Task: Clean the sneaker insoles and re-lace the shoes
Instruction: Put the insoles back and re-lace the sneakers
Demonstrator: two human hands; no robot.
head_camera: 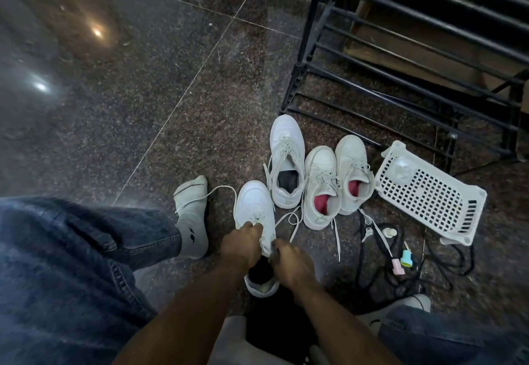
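Observation:
A white sneaker (253, 201) with a black insole stands on the floor in front of me, toe pointing away. My left hand (243, 243) grips its lace area near the tongue. My right hand (289, 263) pinches the tongue or side flap at the shoe's opening. Its white lace (217, 191) trails loose to the left, over my socked foot (192, 218). Three more white sneakers stand beyond: one with a black insole (287, 161), two with red insoles (320, 187) (352, 173).
A white perforated plastic basket (429, 193) lies tipped at the right. Black cords (380, 273), a pink item (398, 266) and a teal item (406, 258) lie on the granite floor. A black metal shoe rack (400, 78) stands behind. My jeans-clad legs flank the shoe.

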